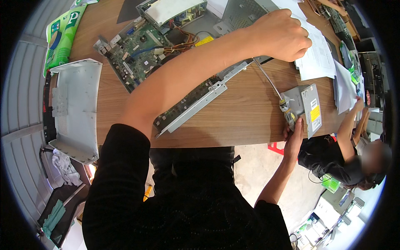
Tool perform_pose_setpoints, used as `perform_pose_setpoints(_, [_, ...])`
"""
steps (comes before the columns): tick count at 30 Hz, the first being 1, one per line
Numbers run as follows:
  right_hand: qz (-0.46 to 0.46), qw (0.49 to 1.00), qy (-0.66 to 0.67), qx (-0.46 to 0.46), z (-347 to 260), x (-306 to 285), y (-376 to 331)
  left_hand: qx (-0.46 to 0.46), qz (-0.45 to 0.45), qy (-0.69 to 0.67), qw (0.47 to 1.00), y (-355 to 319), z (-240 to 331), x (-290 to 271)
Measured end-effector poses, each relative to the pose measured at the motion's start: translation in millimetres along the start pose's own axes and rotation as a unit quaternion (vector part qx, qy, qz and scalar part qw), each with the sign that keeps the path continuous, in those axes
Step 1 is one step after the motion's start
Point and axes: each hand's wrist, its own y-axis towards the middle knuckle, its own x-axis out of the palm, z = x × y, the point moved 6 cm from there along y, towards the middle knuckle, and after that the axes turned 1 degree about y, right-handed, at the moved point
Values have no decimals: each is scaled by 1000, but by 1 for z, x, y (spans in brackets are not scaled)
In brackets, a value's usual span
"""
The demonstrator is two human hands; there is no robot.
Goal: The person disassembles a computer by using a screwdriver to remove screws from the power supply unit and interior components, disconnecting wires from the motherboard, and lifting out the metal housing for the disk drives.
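My left arm reaches across an opened computer case [200, 100] on the table. My left hand [287, 36] is a closed fist at the case's far right corner, by a perforated metal panel [241, 16]. What its fingers hold, if anything, is hidden. Low at the table's front edge, my right hand [295, 135] grips a screwdriver [287, 109] with a clear and yellowish handle. Its long shaft slants up and left to the metal rail of the case, below my left wrist. Right beside the handle stands a silver box-shaped drive [311, 110] with a yellow label.
The case holds a green circuit board [143, 52], cables and a metal power unit [175, 10]. A detached white cover [79, 108] stands at the table's left edge, near a green package [62, 37]. Papers [316, 52] lie right. Another person [337, 154] works at far right.
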Motion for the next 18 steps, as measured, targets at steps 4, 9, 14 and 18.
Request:
perform_pose_setpoints(4, [-37,995,31,-82,-9,4,-6,11,-33,28,999,-1,3,-1])
perform_pose_setpoints(9, [-46,999,14,0,0,-1,1,27,-70,12,997,1,0,3])
perform_pose_setpoints(14, [65,997,35,24,-10,-5,14,59,-5,-48,997,-3,-3,-9])
perform_pose_setpoints(18, [27,998,61,17,-1,-7,8,58,26,-154,986,-3,-8,-21])
